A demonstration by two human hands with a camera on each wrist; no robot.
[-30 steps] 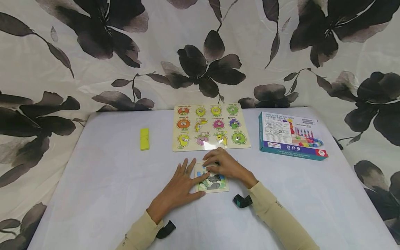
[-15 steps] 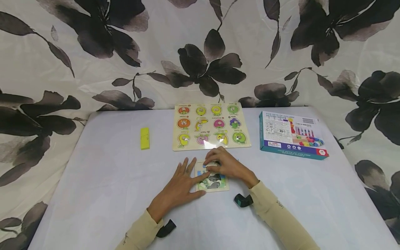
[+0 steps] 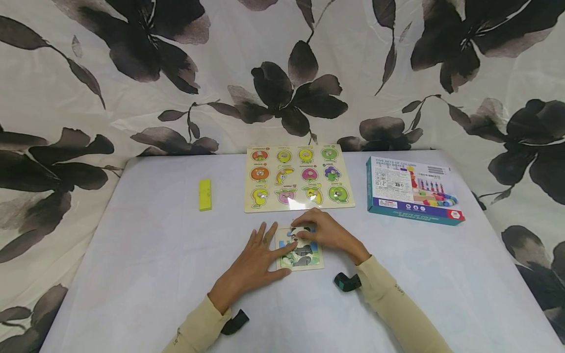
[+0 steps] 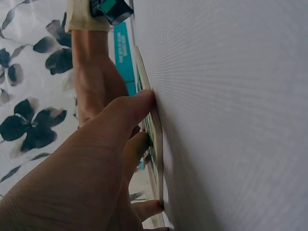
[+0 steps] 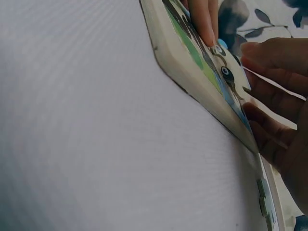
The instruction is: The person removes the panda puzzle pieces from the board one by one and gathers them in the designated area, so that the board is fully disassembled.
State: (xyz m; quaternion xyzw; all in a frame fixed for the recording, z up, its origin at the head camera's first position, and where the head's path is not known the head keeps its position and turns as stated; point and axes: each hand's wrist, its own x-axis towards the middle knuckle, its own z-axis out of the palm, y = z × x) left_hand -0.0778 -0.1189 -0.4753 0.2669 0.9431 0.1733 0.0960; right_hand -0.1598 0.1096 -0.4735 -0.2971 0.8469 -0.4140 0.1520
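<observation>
Between my hands, the small picture puzzle (image 3: 300,250): left hand (image 3: 253,267) flat, steadying it — right hand (image 3: 324,234) pinching a piece; I'd press lightly.

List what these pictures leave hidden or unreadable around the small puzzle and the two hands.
- Small puzzle: in the head view the right hand covers its far edge; the picture is partly masked.
- Left hand: in the left wrist view its own palm fills the frame, hiding most fingertips.
- Puzzle face: both wrist views see it edge-on, so the image is unreadable.
- Boxed toy: print too small to read fully in the head view.
</observation>
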